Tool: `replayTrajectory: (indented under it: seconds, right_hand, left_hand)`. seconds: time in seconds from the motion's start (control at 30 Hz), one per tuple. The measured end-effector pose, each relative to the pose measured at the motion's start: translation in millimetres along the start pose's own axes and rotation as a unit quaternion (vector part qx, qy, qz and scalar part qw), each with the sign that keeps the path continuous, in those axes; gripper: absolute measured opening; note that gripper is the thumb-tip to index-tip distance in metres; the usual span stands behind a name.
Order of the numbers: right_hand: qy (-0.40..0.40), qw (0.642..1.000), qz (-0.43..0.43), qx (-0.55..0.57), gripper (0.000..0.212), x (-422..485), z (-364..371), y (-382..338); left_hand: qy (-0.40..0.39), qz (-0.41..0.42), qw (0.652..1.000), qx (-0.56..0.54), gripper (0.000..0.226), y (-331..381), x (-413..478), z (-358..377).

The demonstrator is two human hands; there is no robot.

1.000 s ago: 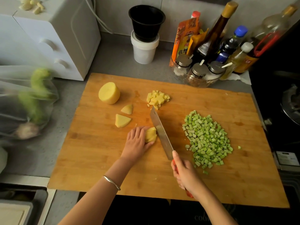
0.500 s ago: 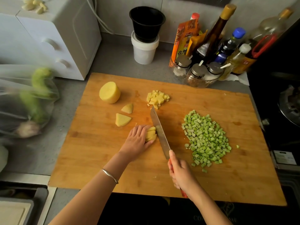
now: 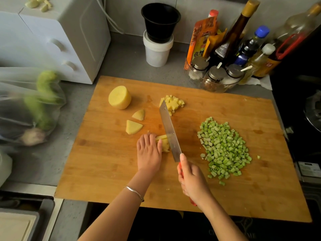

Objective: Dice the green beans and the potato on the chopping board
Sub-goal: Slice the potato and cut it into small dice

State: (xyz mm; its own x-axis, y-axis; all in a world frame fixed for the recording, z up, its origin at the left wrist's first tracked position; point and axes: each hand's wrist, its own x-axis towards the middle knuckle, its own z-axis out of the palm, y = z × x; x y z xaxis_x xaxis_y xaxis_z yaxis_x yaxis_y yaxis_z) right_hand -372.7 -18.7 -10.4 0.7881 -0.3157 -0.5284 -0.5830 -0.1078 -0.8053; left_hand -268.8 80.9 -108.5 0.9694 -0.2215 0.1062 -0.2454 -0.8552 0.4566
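On the wooden chopping board (image 3: 107,171) my left hand (image 3: 149,152) holds down a cut potato piece (image 3: 164,144), fingers curled over it. My right hand (image 3: 192,183) grips the red handle of a knife (image 3: 169,130), whose blade stands against the right side of that piece. A pile of diced green beans (image 3: 224,148) lies to the right. Diced potato (image 3: 172,103) sits behind the blade tip. A large potato chunk (image 3: 119,97) and two wedges (image 3: 133,126) (image 3: 139,115) lie to the left.
Behind the board stand a white tub with a black cup (image 3: 159,34), spice jars in a glass bowl (image 3: 213,77) and several bottles (image 3: 232,37). A white drawer unit (image 3: 57,39) and a plastic bag of vegetables (image 3: 31,105) are left. The stove (image 3: 312,110) is right.
The knife blade has shifted slightly left against the potato piece. My left hand has drawn its fingers back over the piece. The view has moved closer.
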Motion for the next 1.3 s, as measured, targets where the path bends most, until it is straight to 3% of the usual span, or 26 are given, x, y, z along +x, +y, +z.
replayTrajectory:
  seconds: [0.37, 0.53, 0.77, 0.97, 1.3]
  right_hand:
    - [0.006, 0.996, 0.062, -0.071, 0.061, 15, 9, 4]
    - [0.033, 0.994, 0.044, -0.094, 0.061, 27, 18, 0]
    - [0.015, 0.999, 0.028, -0.006, 0.056, 15, 6, -11]
    - [-0.009, 1.0, -0.008, 0.007, 0.055, 5, 6, -16]
    - [0.0, 0.999, 0.009, -0.048, 0.057, 13, 16, -11]
  left_hand:
    - [0.013, 0.03, 0.999, -0.029, 0.022, -3, 0, 3]
    - [0.015, 0.025, 0.999, -0.037, 0.021, -3, 1, 1]
    - [-0.035, -0.016, 0.988, -0.151, 0.061, -14, 7, -22]
    - [-0.018, -0.047, 0.982, -0.181, 0.033, -21, 7, -29]
    - [-0.009, -0.062, 0.984, -0.166, 0.027, -16, 8, -31]
